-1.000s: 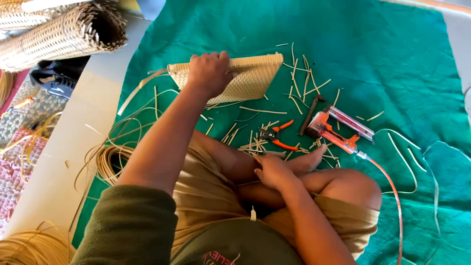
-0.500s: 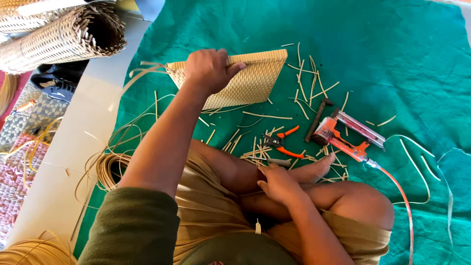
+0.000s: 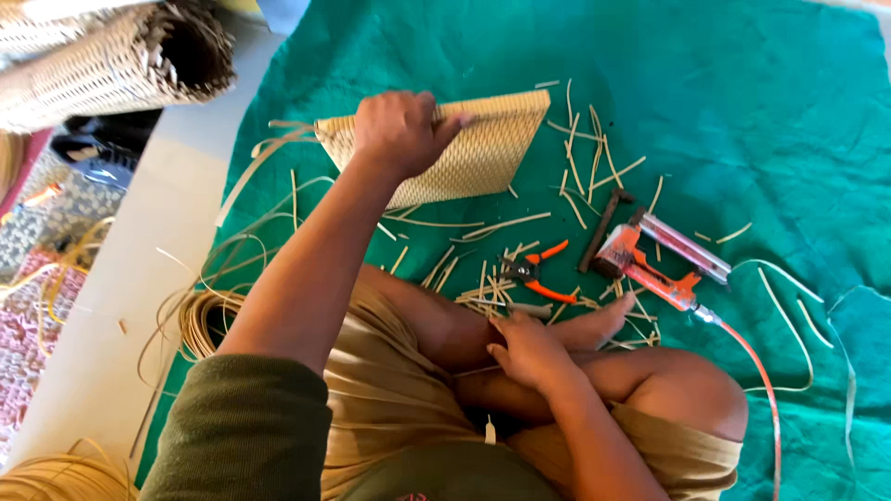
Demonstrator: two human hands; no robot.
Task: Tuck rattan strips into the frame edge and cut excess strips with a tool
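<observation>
A seated weaver, legs crossed on a green cloth (image 3: 742, 111), grips a flat woven cane panel (image 3: 483, 153) with the left hand (image 3: 401, 132), fingers curled tight over its upper edge and thumb wrapped around it. The panel lies at about twelve o'clock from the person's lap, tilted, with loose unwoven strands (image 3: 264, 158) trailing off its nine o'clock end. The right hand (image 3: 529, 353) rests low on the crossed shins, fingers half folded; a thin strip appears to run beneath it, though whether it is pinched cannot be told.

The work looks to be at the handling stage: the panel is being held and turned or pulled nearer, not cut. A next move would likely call for a firm hold on that edge while the free hand reaches for a tool or a strand.

Orange-handled cutters (image 3: 534, 271) lie just past the right hand at one o'clock, among scattered cane offcuts (image 3: 585, 167). An orange and grey air stapler (image 3: 650, 255) sits at two o'clock, its hose (image 3: 761, 390) curving toward four. A coil of cane (image 3: 200, 320) lies at nine o'clock, and rolled woven mesh (image 3: 111, 65) at eleven.

No box, basket or tray is in view; the offcuts lie loose on the cloth.
</observation>
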